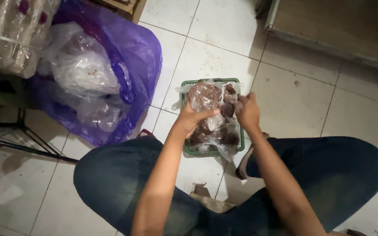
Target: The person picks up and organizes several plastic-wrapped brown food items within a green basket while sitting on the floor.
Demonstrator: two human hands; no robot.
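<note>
I sit cross-legged on a tiled floor in blue jeans. A green plastic basket [232, 81] rests on the floor between my knees. Over it I hold a clear plastic bag [206, 96] filled with dark reddish-brown round pieces. My left hand [192, 118] grips the bag from the left side, fingers wrapped under it. My right hand [247, 112] holds the bag's right edge. More clear wrapped brown pieces [224, 137] lie in the basket below the hands.
A large purple plastic bag [136, 57] stuffed with clear plastic bags stands to the left. Black tripod legs [27, 146] cross the floor at far left. A wooden board with a metal edge [329, 30] lies at the top right.
</note>
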